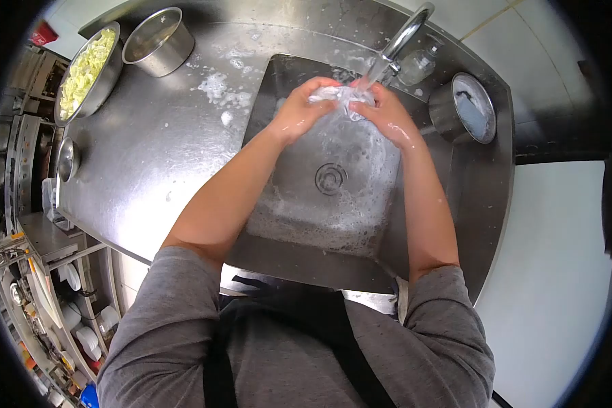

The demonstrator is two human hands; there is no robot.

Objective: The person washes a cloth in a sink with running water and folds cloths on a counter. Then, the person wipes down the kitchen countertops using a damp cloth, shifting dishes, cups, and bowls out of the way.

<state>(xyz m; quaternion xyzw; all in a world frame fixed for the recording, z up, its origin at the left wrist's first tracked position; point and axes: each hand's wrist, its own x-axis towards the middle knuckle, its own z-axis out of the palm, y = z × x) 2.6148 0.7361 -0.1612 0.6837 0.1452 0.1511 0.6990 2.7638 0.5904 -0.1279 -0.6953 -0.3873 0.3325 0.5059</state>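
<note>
A person's left grip and right grip clutch a wet white cloth under a running faucet, over a sudsy sink. Foam spots the steel tabletop, where a bowl of chopped greens stands just beside a metal pot.

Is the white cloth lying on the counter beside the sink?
No, both hands hold the white cloth under the running faucet.

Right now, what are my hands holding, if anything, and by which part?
A bunched white cloth, held under the tap: the left hand grips its left side, the right hand its right side.
</note>
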